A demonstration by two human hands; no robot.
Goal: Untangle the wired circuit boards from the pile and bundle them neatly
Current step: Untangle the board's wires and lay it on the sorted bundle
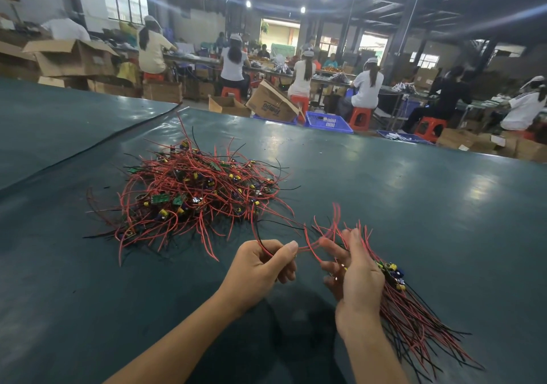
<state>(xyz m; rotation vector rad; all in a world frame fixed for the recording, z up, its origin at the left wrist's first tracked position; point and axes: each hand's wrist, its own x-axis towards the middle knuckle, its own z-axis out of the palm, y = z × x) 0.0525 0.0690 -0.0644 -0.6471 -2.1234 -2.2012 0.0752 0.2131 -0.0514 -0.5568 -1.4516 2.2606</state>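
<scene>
A tangled pile of wired circuit boards (192, 191), red and black wires with small green boards and yellow parts, lies on the dark green table (414, 206) left of centre. My left hand (260, 268) pinches the red and black wires of one board between thumb and fingers. Those wires trail up toward the pile and across to my right hand (355, 277). The right hand holds a bundle of wired boards (414, 318), its boards by my knuckles and its wires fanning down to the right over the table.
The table's far edge runs behind the pile, and a fold in the green cover crosses the left side. Beyond stand cardboard boxes (272, 102), blue crates (328, 121), orange stools and several seated workers at benches.
</scene>
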